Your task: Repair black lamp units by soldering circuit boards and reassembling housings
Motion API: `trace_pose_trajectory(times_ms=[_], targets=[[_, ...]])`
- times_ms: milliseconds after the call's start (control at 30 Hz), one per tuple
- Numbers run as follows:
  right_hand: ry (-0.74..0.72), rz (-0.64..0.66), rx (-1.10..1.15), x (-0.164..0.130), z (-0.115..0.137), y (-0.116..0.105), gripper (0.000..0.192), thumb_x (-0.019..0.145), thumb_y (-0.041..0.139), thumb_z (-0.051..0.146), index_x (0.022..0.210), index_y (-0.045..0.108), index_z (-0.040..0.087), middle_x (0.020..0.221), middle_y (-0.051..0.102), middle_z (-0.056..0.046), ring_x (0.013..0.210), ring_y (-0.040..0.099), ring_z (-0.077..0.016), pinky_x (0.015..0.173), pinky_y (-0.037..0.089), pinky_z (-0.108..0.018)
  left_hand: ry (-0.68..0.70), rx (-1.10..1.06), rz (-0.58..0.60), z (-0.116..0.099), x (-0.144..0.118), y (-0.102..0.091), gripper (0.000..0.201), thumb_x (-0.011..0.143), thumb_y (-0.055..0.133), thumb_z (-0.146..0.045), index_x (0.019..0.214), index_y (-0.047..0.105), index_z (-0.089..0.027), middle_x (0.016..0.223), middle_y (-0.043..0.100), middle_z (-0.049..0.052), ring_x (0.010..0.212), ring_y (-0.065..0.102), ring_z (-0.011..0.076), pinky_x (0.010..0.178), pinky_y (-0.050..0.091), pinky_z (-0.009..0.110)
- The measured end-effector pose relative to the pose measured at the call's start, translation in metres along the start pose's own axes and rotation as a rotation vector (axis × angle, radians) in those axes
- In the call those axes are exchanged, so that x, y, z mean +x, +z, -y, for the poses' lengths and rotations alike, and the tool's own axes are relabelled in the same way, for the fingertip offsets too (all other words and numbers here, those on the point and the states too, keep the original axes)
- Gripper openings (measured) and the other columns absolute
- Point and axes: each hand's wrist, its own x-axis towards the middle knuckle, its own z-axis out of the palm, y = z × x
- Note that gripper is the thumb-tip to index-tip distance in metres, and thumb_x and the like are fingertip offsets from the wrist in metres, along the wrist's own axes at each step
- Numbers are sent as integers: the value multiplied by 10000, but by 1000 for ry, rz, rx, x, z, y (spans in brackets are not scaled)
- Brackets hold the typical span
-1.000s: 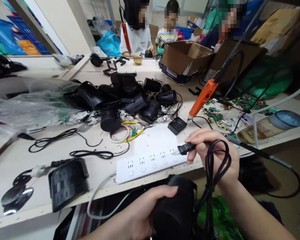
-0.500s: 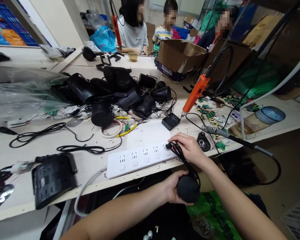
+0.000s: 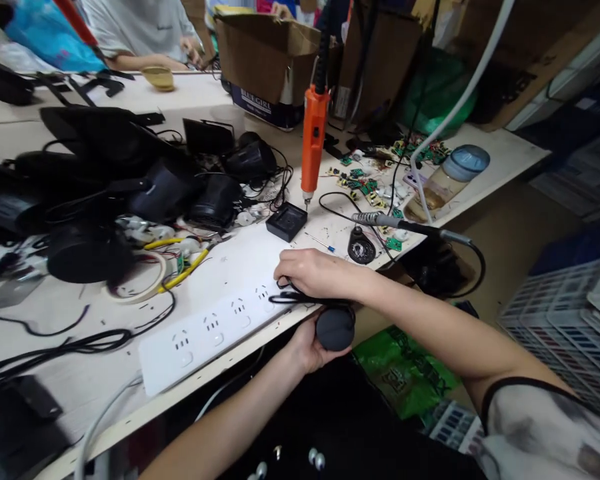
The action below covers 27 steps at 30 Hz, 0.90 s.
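A black round device [image 3: 335,329], with a smooth flat face, rests in my left hand [image 3: 311,350], which is wrapped round it from below, just off the front table edge. My right hand [image 3: 307,272] is closed over the right end of a white power strip [image 3: 205,332]. Its fingers pinch the bundled black cable [image 3: 295,298], which runs back toward the device. The fingertips hide the cable's end and the last socket, so I cannot tell whether a plug sits in it.
Beyond my right hand lie a small black square tray [image 3: 287,221], a hanging orange electric screwdriver [image 3: 314,143], a small screwdriver [image 3: 323,243] and a soldering iron [image 3: 405,225]. Black lamp housings [image 3: 165,193], masking tape [image 3: 135,283] and yellow-handled pliers [image 3: 185,270] crowd the left. A person's hand [image 3: 193,50] shows at the back.
My view has swung right, so everything on the table sits further left. My left hand has raised and turned the round device, and my right hand stays by the strip's right end.
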Motion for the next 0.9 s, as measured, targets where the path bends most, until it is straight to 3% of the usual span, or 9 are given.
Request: trace_pose_trajectory(times_ms=[133, 267, 467, 900], targets=[[-28, 61, -55, 3, -3, 2, 225, 882, 492, -14, 897, 682, 105, 861, 596, -53, 713, 543, -147, 666, 416, -234, 16, -13, -4, -1, -1, 2, 331, 927, 522, -458, 989, 621, -148, 769, 717, 56, 674, 699, 203, 688, 614, 416], [-26, 14, -80, 2, -7, 5, 204, 918, 507, 43, 958, 691, 122, 876, 624, -57, 796, 578, -166, 735, 422, -246, 16, 10, 15, -1, -1, -1, 321, 928, 522, -458, 960, 625, -155, 744, 718, 45, 652, 699, 193, 667, 618, 397], [28, 69, -208, 0, -2, 3, 197, 965, 509, 145, 1049, 687, 130, 913, 674, -76, 844, 626, -204, 738, 435, -283, -55, 138, 30, 2, 0, -14, 417, 910, 504, -484, 908, 641, -90, 706, 724, 124, 621, 704, 252, 546, 601, 384], [60, 98, -254, 3, 8, 2, 158, 994, 524, 224, 1000, 609, 92, 911, 712, -117, 853, 685, -235, 677, 467, -297, -84, 162, 85, 3, 4, -20, 448, 918, 477, -505, 895, 644, -90, 708, 737, 126, 655, 724, 254, 592, 607, 374]])
